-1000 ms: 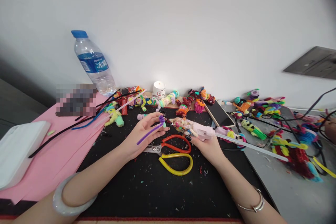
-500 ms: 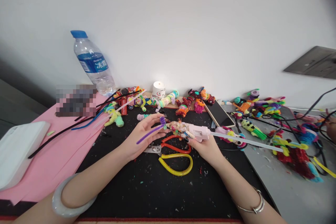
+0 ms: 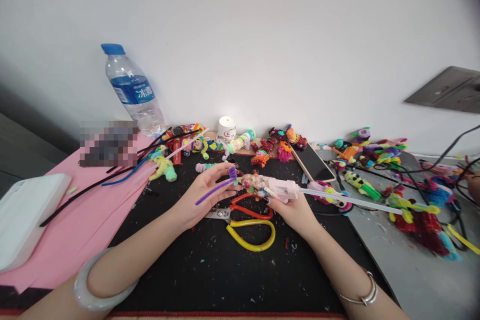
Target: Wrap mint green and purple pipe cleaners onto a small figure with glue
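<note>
My left hand (image 3: 204,192) pinches a purple pipe cleaner (image 3: 215,191), coiled at its top with a straight tail slanting down to the left. A small pale green bit shows beside the coil. In my right hand (image 3: 290,210) is a pale pink hot glue gun (image 3: 283,188), its front crusted with colourful fuzz and its nozzle pointing left at the coil. A long translucent glue stick (image 3: 352,201) sticks out of its back. Whether nozzle and coil touch, I cannot tell. Beneath both hands, scissors (image 3: 251,235) with one red and one yellow handle lie on the black mat (image 3: 180,275).
A water bottle (image 3: 131,92) leans on the wall at the back left. Pink paper (image 3: 90,220) and a white box (image 3: 32,220) lie left. A phone (image 3: 313,161), a white paper cup (image 3: 227,129) and several pipe-cleaner figures line the back; cables (image 3: 408,175) run at right.
Almost nothing differs. Both hands, the pipe cleaner and the glue gun stay in nearly the same place, with the gun shifted very slightly left.
</note>
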Action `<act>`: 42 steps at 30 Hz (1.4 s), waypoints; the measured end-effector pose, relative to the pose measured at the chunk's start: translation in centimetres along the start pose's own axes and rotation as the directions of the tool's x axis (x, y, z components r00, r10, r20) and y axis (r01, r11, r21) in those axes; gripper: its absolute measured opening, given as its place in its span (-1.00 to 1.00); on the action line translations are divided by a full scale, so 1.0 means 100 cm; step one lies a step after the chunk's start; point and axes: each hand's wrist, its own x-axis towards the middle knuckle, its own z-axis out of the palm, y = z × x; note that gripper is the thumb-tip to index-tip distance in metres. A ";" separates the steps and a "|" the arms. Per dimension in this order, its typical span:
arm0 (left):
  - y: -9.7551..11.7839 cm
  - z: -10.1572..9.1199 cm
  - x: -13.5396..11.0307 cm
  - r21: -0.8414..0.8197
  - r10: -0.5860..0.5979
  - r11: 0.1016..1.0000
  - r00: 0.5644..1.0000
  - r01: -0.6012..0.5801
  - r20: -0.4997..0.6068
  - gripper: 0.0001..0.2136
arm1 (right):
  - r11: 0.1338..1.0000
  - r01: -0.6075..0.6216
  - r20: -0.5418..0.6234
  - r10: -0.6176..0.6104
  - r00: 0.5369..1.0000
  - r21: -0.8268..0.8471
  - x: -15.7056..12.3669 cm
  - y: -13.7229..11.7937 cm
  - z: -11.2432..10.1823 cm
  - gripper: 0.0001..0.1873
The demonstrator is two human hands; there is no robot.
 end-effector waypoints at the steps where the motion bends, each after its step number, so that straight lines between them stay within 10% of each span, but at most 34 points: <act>1: 0.000 0.000 0.000 0.000 -0.001 1.000 1.000 0.001 0.003 -0.69 | 1.000 -0.003 -0.002 0.003 1.000 0.002 0.000 0.000 0.000 -0.72; 26: 0.002 -0.001 0.000 -0.004 0.001 1.000 0.999 -0.001 -0.036 -0.68 | 0.983 -0.010 -0.084 -0.005 0.996 -0.183 0.002 0.002 -0.002 -0.75; 34: 0.002 0.000 0.001 0.068 0.082 0.995 0.992 -0.075 -0.096 -0.67 | 0.879 -0.088 -0.313 -0.072 0.947 -0.469 0.008 0.004 -0.011 -0.68; 42: 0.004 0.004 0.000 0.350 0.116 0.933 0.991 -0.085 -0.070 -0.69 | 0.668 -0.171 -0.308 -0.091 0.947 -0.724 0.010 0.025 -0.013 -0.41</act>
